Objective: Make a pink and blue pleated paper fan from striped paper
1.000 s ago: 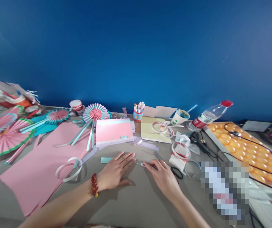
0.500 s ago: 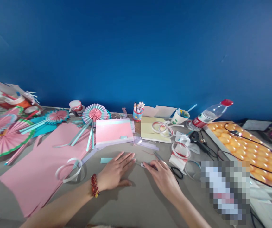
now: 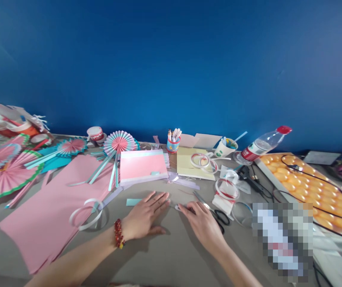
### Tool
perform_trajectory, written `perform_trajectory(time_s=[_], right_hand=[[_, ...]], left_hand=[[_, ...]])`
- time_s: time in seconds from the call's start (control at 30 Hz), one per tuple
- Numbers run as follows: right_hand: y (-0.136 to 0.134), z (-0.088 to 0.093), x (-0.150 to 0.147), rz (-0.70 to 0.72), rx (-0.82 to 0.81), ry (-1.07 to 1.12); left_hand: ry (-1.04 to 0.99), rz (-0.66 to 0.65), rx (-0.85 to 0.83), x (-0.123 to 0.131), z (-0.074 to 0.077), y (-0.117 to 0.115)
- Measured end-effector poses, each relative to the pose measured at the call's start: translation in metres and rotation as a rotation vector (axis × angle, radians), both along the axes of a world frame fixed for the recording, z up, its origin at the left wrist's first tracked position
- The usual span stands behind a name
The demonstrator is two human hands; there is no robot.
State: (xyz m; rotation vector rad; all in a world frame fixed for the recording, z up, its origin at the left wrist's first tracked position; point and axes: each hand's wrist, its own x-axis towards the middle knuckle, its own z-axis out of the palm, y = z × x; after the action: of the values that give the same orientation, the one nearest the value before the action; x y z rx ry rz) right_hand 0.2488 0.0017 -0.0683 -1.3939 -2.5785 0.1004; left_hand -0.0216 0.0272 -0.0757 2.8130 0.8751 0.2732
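Note:
My left hand (image 3: 145, 215) lies flat on the grey table (image 3: 165, 255), fingers stretched out and spread, a red bead bracelet (image 3: 118, 233) on the wrist. A small teal paper strip (image 3: 132, 202) lies just left of its fingertips. My right hand (image 3: 200, 223) rests beside it, fingers pressed down on a small pale scrap (image 3: 178, 207) on the table. Black-handled scissors (image 3: 215, 213) lie right next to the right hand, partly under it.
Large pink sheets (image 3: 54, 199) and folded paper fans (image 3: 120, 141) cover the left. A pink pad (image 3: 143, 165), yellow pad (image 3: 188, 163), tape rolls (image 3: 227, 189), pen cup (image 3: 173, 144), paper cup (image 3: 226, 147), lying water bottle (image 3: 263, 145) and a tray of orange balls (image 3: 311, 187) sit farther back and right.
My right hand has slid slightly to the left along the table, toward the left hand. The left hand has stayed still.

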Motion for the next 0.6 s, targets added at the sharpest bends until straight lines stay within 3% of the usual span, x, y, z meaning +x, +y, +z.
perform_trajectory(time_s=[0.6], right_hand=[[-0.003,0.001,-0.01,0.009,-0.002,0.047]], left_hand=[[-0.02,0.008,-0.033,0.0,-0.003,0.0]])
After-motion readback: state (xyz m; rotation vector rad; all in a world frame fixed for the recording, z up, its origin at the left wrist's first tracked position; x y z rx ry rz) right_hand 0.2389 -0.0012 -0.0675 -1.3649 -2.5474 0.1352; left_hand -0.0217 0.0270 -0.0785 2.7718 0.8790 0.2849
